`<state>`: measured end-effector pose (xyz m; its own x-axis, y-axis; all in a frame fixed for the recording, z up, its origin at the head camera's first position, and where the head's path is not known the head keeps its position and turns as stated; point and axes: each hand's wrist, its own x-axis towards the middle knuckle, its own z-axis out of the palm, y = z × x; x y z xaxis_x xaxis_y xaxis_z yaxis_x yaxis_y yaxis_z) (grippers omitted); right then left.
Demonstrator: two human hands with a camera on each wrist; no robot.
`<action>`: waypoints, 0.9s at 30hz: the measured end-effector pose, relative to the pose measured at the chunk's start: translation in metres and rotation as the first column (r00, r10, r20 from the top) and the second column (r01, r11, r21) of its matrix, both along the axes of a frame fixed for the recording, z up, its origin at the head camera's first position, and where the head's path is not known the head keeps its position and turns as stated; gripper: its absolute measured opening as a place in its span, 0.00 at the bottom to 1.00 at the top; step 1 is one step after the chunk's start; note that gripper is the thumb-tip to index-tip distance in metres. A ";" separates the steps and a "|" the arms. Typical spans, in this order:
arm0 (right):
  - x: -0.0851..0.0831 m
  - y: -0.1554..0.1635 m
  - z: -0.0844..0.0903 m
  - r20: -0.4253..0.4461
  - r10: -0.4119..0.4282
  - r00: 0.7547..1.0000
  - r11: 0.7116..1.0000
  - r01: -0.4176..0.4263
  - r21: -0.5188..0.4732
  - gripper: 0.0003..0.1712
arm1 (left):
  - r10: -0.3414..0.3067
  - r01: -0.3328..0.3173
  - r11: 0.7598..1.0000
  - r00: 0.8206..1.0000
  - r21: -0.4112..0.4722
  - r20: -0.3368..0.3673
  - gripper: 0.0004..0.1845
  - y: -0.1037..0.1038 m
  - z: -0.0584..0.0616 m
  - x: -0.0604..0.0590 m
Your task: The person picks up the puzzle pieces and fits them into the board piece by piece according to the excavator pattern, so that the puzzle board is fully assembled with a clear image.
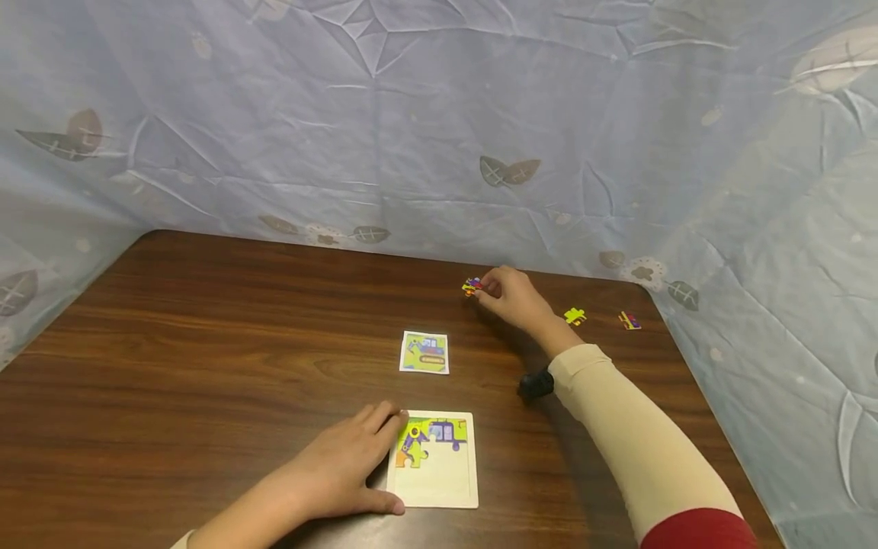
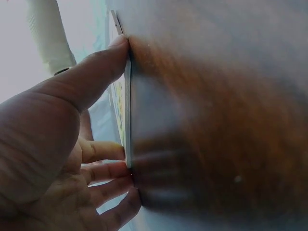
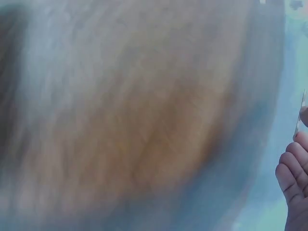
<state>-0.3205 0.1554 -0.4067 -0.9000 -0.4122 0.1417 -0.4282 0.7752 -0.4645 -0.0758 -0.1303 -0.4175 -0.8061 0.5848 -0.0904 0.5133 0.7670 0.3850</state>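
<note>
A square puzzle board with a pale frame lies near the table's front, with joined pieces along its top and left. My left hand rests at the board's left side, fingers at the upper corner and thumb against the edge, spread rather than curled. Farther back, my right hand pinches a multicoloured puzzle piece between thumb and fingertips. In the right wrist view only a thin edge of the piece shows by the fingers; whether other pieces lie beneath it I cannot tell.
A small picture card of a digger lies behind the board. Two loose pieces, a yellow-green one and a purple-and-red one, lie right of my right forearm. Grey-blue cloth hangs around the dark wooden table.
</note>
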 end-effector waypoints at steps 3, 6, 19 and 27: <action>0.004 0.006 0.014 -0.031 0.020 0.999 0.999 -0.020 -0.030 0.15 | -0.004 0.004 1.000 1.000 -0.001 -0.004 0.57 0.000 0.000 0.000; 0.010 0.011 0.029 -0.057 0.026 0.998 0.998 -0.029 -0.052 0.14 | -0.007 0.007 1.000 1.000 -0.002 -0.014 0.57 0.000 0.000 0.000; 0.037 0.012 0.058 -0.114 0.120 0.986 0.992 -0.124 -0.025 0.13 | -0.012 0.012 1.000 0.999 0.000 -0.034 0.57 -0.001 0.000 0.000; 0.072 0.007 0.059 -0.112 0.212 0.971 0.977 -0.213 0.005 0.13 | -0.014 0.014 1.000 0.999 0.002 -0.049 0.57 -0.001 -0.001 0.000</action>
<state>-0.2489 0.1625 -0.3476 -0.7704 -0.5908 0.2398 -0.6320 0.6578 -0.4098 -0.0762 -0.1312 -0.4187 -0.8012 0.5963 -0.0496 0.5422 0.7587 0.3611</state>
